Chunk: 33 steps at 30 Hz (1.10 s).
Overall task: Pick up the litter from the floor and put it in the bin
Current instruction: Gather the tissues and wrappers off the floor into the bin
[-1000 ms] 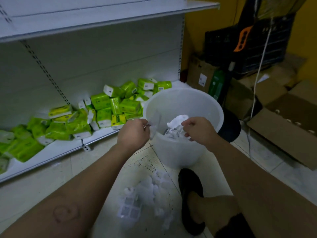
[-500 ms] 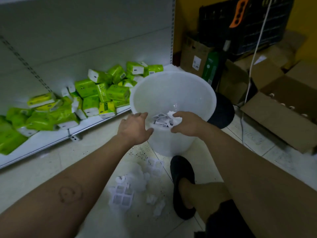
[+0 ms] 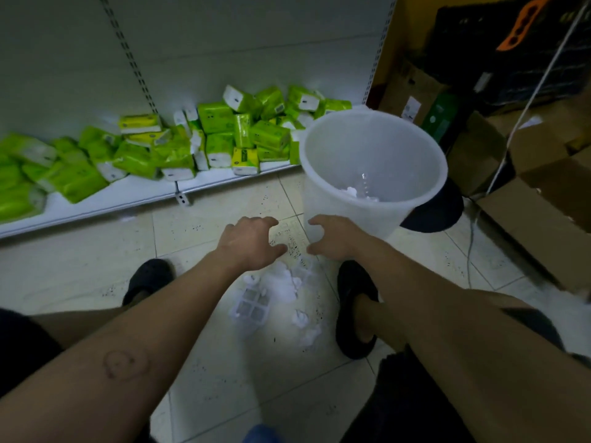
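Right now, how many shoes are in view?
2. Left shoe on the floor left of the litter; right shoe to its right, near the bin. Arms cover part of each.

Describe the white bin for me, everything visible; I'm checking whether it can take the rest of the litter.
The bin is a round, translucent white bucket, plastic by its look, with a rolled rim and walls tapering downward. It stands upright on the tiled floor, beside the low shelf of green packs. It is open-topped and mostly empty; a few crumpled white scraps lie at its bottom. The right hand is in front of its lower wall; contact is unclear.
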Tool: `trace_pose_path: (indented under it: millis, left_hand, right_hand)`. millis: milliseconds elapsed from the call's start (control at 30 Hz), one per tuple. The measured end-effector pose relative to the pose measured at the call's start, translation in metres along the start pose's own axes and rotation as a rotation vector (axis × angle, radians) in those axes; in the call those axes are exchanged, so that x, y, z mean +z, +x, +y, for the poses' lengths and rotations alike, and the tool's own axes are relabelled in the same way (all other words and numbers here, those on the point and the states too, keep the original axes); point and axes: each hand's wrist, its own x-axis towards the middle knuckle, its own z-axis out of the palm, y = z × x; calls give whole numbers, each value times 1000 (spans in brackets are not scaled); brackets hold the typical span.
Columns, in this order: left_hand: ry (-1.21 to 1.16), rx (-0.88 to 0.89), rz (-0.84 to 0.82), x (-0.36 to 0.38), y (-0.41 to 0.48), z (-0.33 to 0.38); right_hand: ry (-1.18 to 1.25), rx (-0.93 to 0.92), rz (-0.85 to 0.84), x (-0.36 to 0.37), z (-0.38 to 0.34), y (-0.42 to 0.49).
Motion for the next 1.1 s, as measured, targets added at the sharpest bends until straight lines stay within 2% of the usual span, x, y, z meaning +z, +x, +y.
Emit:
trace_pose_path:
  millis: [167,467,600,767,900,1000,1100]
  left_hand:
    - [-37,-86,-138,29,0,-23]
    - [-149,-138,-319,128,53,-59]
    - [-152,-107,-370,180,81,-65]
    - [-74,10,-343,233,112,-71]
    - [6,17,-360,267,121,-74]
    - [-37,-2,-217,281,123,-78]
    - [-114,-12,-92,281,119,-85]
  right_hand:
    - [-83,83,-196,36,7,19]
    - [-95,240,-361,115,57,87]
    - [-155,334,-300,151,90,115]
    - [-256,328,-288,186,132,149]
    - [-311,331,-267,204,149,177]
    - [-364,312,-247,214,156,192]
    - [-476,291,-109,220,160,195]
